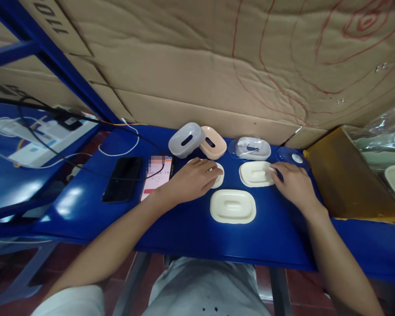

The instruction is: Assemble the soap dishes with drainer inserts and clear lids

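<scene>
My left hand point(197, 177) lies over a cream oval plastic lid point(220, 177), fingers bent onto it and covering most of it. My right hand point(292, 182) has its thumb and finger at the right edge of a second cream lid point(250, 174), which lies flat with a raised ridge in the middle. Nearer the front, a third cream lid point(233, 207) of the same shape lies untouched between my forearms.
Behind the lids stand a grey slotted oval case point(184, 142), a peach one point(215, 147) and a pale one point(261, 151) beside clear plastic. Two phones point(121, 180) lie left. A cardboard box point(342, 175) stands right on the blue table point(191, 232), with cardboard point(184, 66) behind.
</scene>
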The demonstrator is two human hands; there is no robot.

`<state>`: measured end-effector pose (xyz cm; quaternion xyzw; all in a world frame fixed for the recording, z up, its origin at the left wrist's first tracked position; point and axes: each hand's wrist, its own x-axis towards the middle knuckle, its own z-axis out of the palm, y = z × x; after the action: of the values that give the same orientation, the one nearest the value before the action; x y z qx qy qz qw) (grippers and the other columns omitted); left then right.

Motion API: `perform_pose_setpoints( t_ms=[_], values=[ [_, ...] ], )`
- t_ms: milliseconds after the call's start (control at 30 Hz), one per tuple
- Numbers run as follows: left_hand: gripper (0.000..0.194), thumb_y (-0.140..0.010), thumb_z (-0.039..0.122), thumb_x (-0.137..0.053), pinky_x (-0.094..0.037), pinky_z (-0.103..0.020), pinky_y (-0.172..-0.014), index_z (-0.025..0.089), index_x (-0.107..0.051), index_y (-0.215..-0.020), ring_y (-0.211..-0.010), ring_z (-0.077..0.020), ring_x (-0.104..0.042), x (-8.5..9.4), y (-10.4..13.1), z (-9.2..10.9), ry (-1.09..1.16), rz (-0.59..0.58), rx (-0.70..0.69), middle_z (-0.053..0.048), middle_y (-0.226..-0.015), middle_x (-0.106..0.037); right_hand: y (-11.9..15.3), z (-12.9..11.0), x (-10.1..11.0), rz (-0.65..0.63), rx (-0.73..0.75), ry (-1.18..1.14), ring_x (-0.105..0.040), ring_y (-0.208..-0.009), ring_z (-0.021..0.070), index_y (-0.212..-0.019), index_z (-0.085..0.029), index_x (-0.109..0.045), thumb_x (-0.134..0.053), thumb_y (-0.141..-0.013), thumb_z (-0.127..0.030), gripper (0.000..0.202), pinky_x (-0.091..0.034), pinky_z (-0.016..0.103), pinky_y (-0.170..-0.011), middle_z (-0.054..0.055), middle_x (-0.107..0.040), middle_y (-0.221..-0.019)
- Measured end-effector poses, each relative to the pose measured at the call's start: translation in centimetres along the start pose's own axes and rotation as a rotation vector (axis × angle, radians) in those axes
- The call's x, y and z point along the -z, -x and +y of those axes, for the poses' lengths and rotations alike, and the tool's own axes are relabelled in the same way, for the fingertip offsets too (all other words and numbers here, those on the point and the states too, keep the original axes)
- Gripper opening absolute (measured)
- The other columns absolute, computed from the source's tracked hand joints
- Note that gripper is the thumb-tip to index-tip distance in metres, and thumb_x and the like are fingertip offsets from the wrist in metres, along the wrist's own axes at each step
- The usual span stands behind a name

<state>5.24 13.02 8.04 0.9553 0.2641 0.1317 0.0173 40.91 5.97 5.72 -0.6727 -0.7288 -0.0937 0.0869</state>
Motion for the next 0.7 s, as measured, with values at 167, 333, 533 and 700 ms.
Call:
perform_pose_setpoints(
  t_ms=[167, 333, 533, 700],
  values=[
    [0.035, -0.106, 0.024, -0.058, -0.048, -0.053, -0.116, 0.023, -0.063, -0.141, -0.136, -0.0354, -0.062, -0.1, 0.9, -0.1, 0.044, -0.102, 0.041, -0.013, -0.151, -0.062, 0.4, -3.4, 0.9, -0.001, 0.341, -0.309, -0.068, -0.132, 0.0309, -0.135, -0.024, -0.071, -0.048, -0.114, -0.035, 0.033, -0.053, 0.051, -0.108, 0.010, -0.075, -0.140],
    [0.066, -0.090, 0.018, -0.069, -0.035, -0.060, -0.130, 0.021, -0.052, -0.154, -0.164, -0.0424, -0.032, -0.2, 2.3, -1.4, 0.108, -0.246, 0.166, -0.019, -0.177, -0.032, 2.1, -6.8, 0.9, -0.130, 0.553, -0.431, -0.060, -0.144, 0.0328, -0.151, -0.025, -0.061, -0.061, -0.109, -0.047, 0.048, -0.048, 0.057, -0.119, 0.014, -0.065, -0.155],
    [0.069, -0.089, 0.017, -0.067, -0.029, -0.059, -0.133, 0.015, -0.049, -0.156, -0.166, -0.0421, -0.027, -1.0, 2.2, -1.8, 0.114, -0.299, 0.201, -0.023, -0.177, -0.030, 3.3, -7.8, 0.5, -0.330, 0.591, -0.448, -0.040, -0.161, 0.0374, -0.161, -0.028, -0.049, -0.081, -0.095, -0.054, 0.078, -0.030, 0.068, -0.132, 0.016, -0.044, -0.173],
    [0.067, -0.093, 0.025, -0.067, -0.025, -0.065, -0.132, 0.018, -0.049, -0.157, -0.159, -0.0416, -0.039, -0.8, 2.2, -1.7, 0.099, -0.272, 0.189, -0.020, -0.168, -0.046, 3.0, -5.9, 1.1, -0.393, 0.490, -0.451, -0.039, -0.162, 0.0382, -0.156, -0.029, -0.053, -0.073, -0.100, -0.045, 0.062, -0.034, 0.067, -0.129, 0.016, -0.044, -0.172]
  ],
)
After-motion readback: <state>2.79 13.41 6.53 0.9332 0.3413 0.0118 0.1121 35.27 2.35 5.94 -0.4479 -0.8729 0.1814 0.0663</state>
